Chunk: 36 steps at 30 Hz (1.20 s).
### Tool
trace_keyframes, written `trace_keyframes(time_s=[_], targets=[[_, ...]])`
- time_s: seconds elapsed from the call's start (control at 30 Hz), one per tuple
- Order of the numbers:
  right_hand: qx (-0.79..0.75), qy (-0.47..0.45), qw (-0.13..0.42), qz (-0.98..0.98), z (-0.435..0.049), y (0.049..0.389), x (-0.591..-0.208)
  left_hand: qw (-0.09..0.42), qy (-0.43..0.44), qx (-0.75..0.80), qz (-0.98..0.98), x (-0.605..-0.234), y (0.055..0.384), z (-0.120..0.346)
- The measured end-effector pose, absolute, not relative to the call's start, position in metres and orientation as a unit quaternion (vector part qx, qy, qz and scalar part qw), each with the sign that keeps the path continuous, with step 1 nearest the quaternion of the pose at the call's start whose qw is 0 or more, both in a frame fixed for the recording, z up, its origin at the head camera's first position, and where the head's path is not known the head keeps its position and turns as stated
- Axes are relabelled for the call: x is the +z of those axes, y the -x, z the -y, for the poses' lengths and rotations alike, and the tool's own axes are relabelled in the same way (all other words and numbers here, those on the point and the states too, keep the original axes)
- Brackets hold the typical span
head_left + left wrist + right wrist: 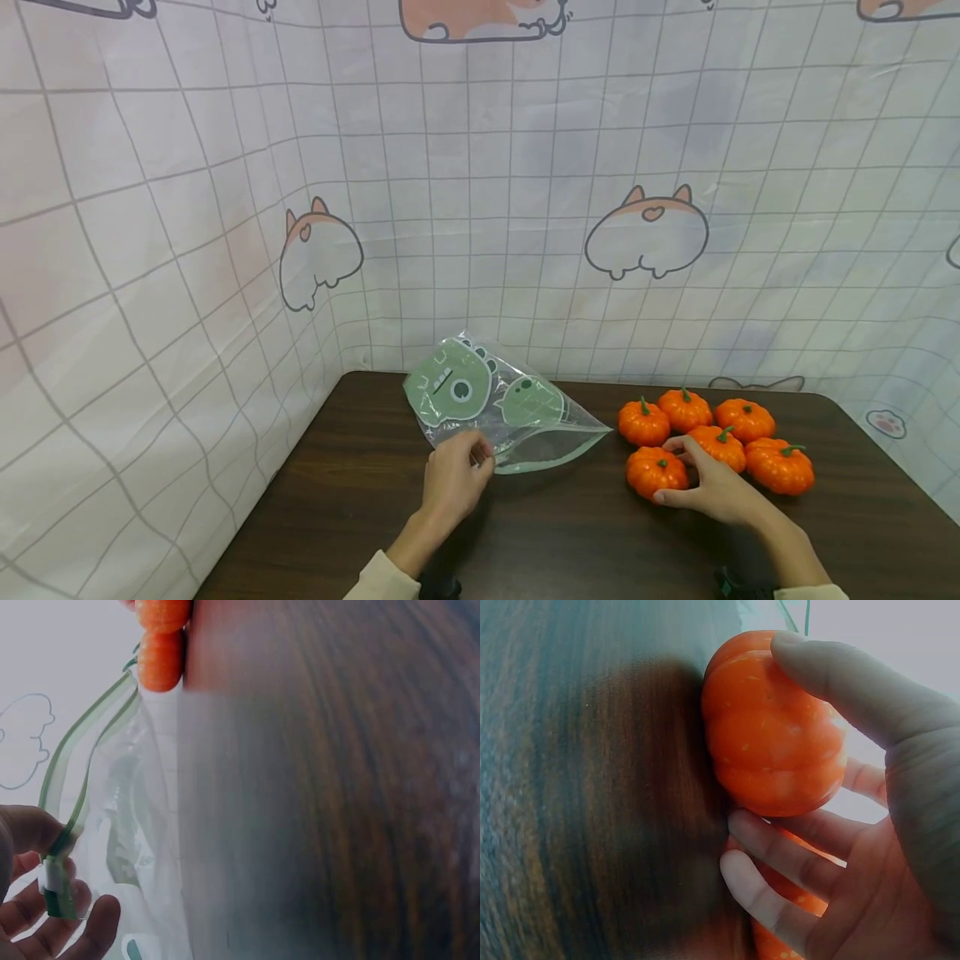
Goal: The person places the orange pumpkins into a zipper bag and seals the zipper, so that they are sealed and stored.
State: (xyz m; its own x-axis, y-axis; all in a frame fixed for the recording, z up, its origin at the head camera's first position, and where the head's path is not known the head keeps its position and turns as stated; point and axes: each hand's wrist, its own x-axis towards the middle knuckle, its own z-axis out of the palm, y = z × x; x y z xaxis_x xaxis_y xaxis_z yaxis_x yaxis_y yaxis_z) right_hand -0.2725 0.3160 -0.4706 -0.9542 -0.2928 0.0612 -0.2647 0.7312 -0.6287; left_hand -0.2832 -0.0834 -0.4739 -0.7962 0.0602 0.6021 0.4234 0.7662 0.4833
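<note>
A clear zip bag [480, 437] printed with green cartoon creatures lies at the back of the table, its green-rimmed mouth facing the person and parted. My left hand [459, 477] pinches one end of that rim between thumb and fingers; the left wrist view shows the green zip strip [56, 889] between them. With thumb on the near side and fingers behind, my right hand [716, 492] holds a small orange pumpkin [654, 473]. In the right wrist view this pumpkin [772, 727] appears to rest on the table, its far side hidden.
Several more small orange pumpkins [780, 467] with green stems stand close together behind and right of the right hand. The dark wooden table [555, 542] meets a white gridded cloth [480, 250] with cartoon dogs at its back and left.
</note>
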Motion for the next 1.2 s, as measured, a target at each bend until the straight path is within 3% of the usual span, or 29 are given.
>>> trace_keyframes(time_s=[0.33,1.2], targets=[[-0.336,0.154,0.018,-0.929,-0.3159,0.2726,-0.4702,0.329,0.14,-0.325,0.875,-0.4708,0.2841,0.0831],[-0.348,0.152,0.005,-0.925,-0.3126,0.2749,-0.47,0.326,0.168,-0.347,0.863,-0.4715,0.2824,0.0827]])
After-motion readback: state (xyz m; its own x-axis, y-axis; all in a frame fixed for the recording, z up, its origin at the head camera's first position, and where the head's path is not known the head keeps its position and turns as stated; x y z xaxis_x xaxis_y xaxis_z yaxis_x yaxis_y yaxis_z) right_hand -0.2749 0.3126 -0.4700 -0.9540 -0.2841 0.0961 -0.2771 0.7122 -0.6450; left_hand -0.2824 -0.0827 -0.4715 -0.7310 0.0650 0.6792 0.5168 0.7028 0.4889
